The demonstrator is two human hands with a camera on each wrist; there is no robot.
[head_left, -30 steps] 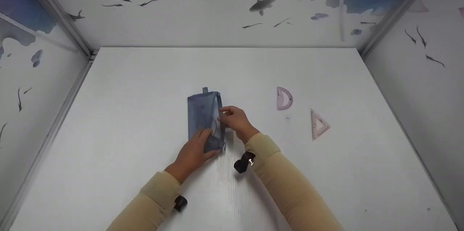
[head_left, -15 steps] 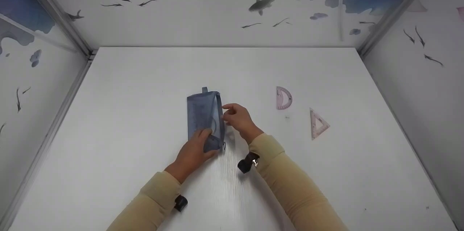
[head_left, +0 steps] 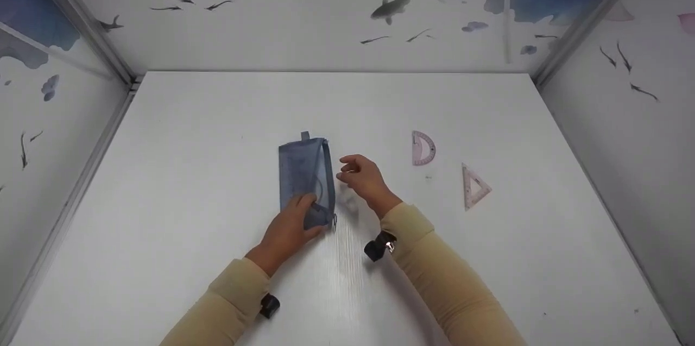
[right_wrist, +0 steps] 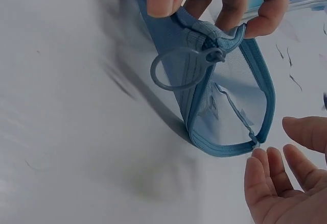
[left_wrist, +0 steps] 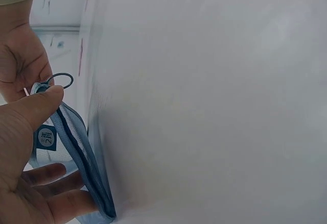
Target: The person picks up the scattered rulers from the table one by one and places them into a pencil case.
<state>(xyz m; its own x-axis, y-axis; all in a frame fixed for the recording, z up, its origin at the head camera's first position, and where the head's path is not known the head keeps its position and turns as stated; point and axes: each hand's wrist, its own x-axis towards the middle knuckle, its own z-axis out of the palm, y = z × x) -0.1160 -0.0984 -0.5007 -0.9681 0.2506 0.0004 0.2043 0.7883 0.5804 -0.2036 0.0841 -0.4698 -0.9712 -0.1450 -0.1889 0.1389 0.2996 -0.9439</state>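
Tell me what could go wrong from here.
Only the left hand grips the blue pouch, near one end, so its open mouth might sag closed.
The zipper is undone, so anything inside could slip out if the pouch tips.
The protractor and triangle lie flat on the table, so the right hand may struggle to lift them.

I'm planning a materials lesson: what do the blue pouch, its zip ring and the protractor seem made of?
Blue pouch: probably synthetic fabric, matt; a sheer weave shows.
Zip ring: likely plastic or rubber, smooth; no metallic shine.
Protractor: perhaps plastic, pale pink and flat; finish too small to tell.
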